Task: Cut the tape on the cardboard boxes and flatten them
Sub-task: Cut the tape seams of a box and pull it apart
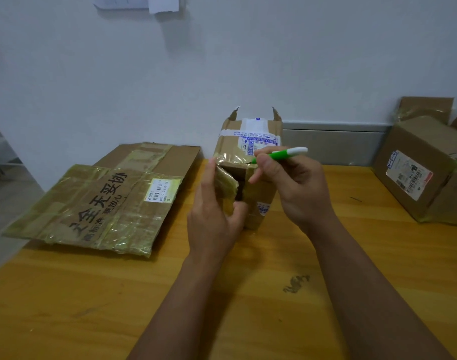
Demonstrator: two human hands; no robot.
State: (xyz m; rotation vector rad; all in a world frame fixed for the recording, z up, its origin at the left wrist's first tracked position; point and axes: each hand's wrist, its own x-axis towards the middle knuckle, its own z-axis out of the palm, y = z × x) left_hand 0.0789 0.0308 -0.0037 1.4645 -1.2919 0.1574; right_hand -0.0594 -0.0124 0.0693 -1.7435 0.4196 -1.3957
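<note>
Three boxes (pixel 248 157), one pen (pixel 282 154)

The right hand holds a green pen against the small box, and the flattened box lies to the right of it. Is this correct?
Not quite. The head view shows the flattened box lying to the left of the small box, not the right. The rest holds: the right hand holds a green pen against the small box.

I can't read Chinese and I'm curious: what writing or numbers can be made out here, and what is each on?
"安全无妥协": large black characters on the flattened box; the first is partly hidden.
"更放心": smaller characters beneath, the rest of that row blurred.
"010-010-130-551": white sticker on the same box; its barcode is too small.
Blue print on the middle box's tape: too blurred.
Shipping label on the right box: too small.
</note>
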